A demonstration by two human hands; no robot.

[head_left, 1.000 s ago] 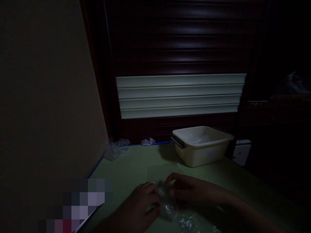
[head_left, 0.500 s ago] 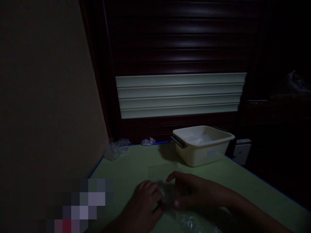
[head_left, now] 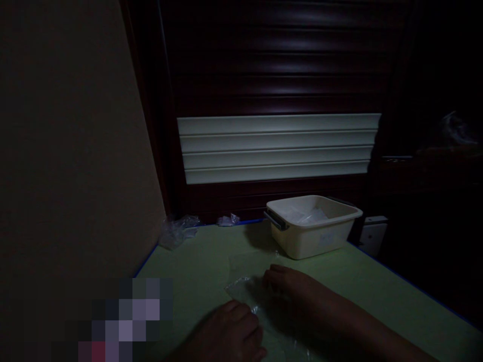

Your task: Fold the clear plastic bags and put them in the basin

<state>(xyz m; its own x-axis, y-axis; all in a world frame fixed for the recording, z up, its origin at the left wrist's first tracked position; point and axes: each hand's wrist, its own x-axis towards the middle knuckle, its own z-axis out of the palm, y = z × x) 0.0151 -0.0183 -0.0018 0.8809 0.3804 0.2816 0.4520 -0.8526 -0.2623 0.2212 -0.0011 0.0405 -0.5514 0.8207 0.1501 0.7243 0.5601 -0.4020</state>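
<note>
Curled low over a green tabletop (head_left: 188,271), my left hand (head_left: 234,332) and my right hand (head_left: 296,289) flank a piece of clear plastic film (head_left: 243,287); in the dim light I cannot tell whether either set of fingers is closed on it. The film lies on the tabletop between and just beyond my hands, its far edge glinting. Beyond my right hand sits a cream tub (head_left: 313,242) with loose plastic (head_left: 311,216) inside. Crumpled wrapping (head_left: 175,235) lies at the far left, beside the wall (head_left: 83,151).
</note>
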